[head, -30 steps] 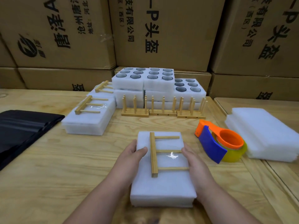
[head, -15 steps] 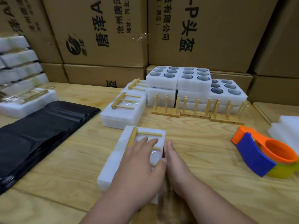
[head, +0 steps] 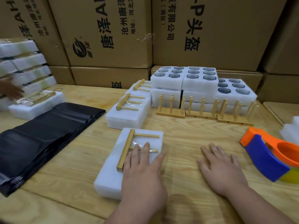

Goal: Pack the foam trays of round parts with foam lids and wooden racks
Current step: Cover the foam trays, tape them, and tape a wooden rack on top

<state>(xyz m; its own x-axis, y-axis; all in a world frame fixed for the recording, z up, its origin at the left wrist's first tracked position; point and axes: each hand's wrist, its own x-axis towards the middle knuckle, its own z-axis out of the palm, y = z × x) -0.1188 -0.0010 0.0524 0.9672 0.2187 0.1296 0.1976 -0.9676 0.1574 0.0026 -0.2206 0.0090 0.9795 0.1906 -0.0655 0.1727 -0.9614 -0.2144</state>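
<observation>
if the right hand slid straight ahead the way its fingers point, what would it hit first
Probably the row of upright wooden racks. The right hand lies flat on bare table, fingers pointing away and slightly left; the wood between looks free, though depth is hard to judge.

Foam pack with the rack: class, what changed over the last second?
The foam pack slid left toward the finished packs; the right hand let go and lies flat on the table. The left hand stays on it, and the tape dispenser stays put.
</observation>
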